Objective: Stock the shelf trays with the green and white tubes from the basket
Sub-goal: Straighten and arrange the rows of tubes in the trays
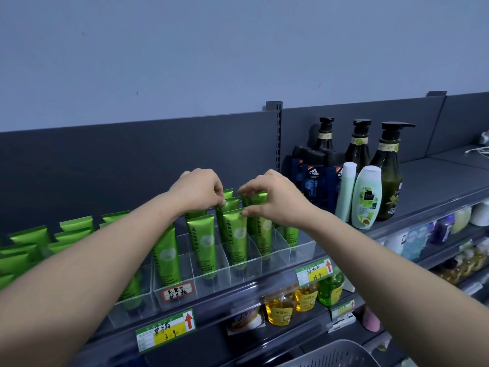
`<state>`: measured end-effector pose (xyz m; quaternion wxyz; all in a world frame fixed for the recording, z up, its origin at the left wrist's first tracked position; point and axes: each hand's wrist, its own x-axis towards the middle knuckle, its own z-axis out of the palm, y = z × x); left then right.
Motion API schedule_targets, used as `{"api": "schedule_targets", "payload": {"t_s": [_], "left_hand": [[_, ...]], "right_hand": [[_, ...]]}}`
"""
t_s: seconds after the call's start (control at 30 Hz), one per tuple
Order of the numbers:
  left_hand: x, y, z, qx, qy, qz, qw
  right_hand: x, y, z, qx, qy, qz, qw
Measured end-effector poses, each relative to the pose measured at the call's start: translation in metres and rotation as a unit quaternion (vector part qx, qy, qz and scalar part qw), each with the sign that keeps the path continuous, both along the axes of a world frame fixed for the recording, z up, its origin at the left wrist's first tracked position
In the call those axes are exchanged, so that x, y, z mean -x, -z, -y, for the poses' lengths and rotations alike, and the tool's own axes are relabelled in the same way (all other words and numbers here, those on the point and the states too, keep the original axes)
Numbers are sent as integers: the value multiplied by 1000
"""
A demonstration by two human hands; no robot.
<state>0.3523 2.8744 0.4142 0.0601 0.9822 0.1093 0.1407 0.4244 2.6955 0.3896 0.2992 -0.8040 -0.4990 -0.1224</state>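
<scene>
Green Chamomile tubes stand cap-down in a clear divided shelf tray [303, 249]. My left hand [197, 190] pinches the crimped top of a green tube [234, 237] in a middle slot. My right hand [275, 201] is just to its right, thumb and forefinger closed around the top of a neighbouring tube [263, 229]. More green tubes [74, 230] fill the rows to the left, partly hidden by my left forearm. The grey perforated basket [330, 353] shows at the bottom edge; its contents are out of sight.
Dark pump bottles [389, 176], a white lotion bottle [366, 197] and blue boxed bottles [313, 181] stand right of the tray. Price tags [165, 331] hang on the shelf edge. Yellow and green bottles [280, 311] sit on the shelf below.
</scene>
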Motion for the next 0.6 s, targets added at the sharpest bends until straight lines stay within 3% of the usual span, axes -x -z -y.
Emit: {"api": "schedule_targets", "payload": {"t_s": [0.37, 0.6], "left_hand": [[0, -3, 0, 1, -26, -10, 1000], [-18, -10, 26, -31, 23, 54, 998]], "right_hand": [[-20, 6, 25, 39, 38, -3, 999], [-24, 8, 28, 36, 50, 16, 998]]}}
